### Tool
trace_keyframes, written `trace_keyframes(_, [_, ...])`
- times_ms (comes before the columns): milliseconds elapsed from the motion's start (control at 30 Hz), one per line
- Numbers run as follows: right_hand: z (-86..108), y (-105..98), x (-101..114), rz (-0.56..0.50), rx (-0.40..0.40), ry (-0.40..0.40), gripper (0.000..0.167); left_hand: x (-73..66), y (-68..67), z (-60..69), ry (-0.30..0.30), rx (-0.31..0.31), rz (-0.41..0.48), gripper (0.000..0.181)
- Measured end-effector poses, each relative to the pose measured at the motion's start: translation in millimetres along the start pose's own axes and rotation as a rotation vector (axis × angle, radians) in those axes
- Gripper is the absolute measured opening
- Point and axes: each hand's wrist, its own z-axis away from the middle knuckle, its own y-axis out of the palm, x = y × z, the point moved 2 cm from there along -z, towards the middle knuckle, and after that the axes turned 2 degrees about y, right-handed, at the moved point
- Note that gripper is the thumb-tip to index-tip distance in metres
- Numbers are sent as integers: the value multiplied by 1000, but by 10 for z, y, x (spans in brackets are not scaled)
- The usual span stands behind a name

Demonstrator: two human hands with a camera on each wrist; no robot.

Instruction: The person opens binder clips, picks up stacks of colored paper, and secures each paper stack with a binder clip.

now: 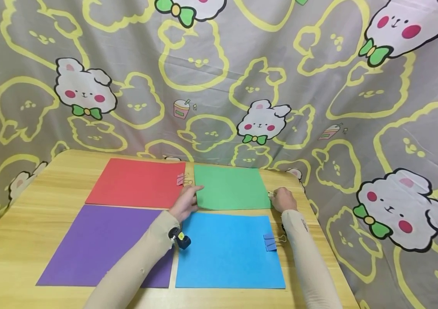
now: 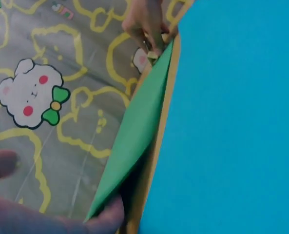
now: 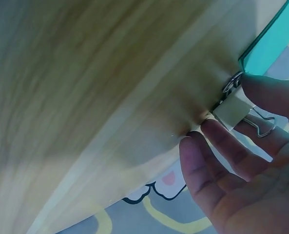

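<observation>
A green sheet (image 1: 230, 189) lies at the back right of the table. By its right edge my right hand (image 1: 284, 199) pinches a pale yellow binder clip (image 3: 233, 108) between thumb and fingers. The clip's wire handles stick out on either side; whether it bites the sheet I cannot tell. At the green sheet's left edge is my left hand (image 1: 186, 202), fingers spread. In the left wrist view its thumb (image 2: 110, 212) touches the near edge of the green sheet, which bows up off the table, and another finger stays apart above it.
A red sheet (image 1: 138, 182) with a pink binder clip (image 1: 180, 179) lies at the back left. Nearer are a purple sheet (image 1: 99, 244), partly under my left arm, and a blue sheet (image 1: 226, 253) with a blue binder clip (image 1: 270, 242). A patterned curtain (image 1: 203, 86) hangs behind the wooden table (image 1: 6, 240).
</observation>
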Motion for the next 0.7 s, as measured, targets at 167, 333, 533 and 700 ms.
trace_keyframes(167, [32,-15,18,-14,18,5,35,21,-41,-52,-57,-38,-60,67])
trace_keyframes(333, [28,8,23,-51,48,56,52,62,-61,-132,-96,-35,-138,49])
trace_keyframes(533, [31,-6,13,-129,78,83,51,74,-57,-169,-94,17,-219,50])
trace_keyframes(700, [67,-59,-6,-181,90,71,51,71,-66,-169,-80,41,-201,51])
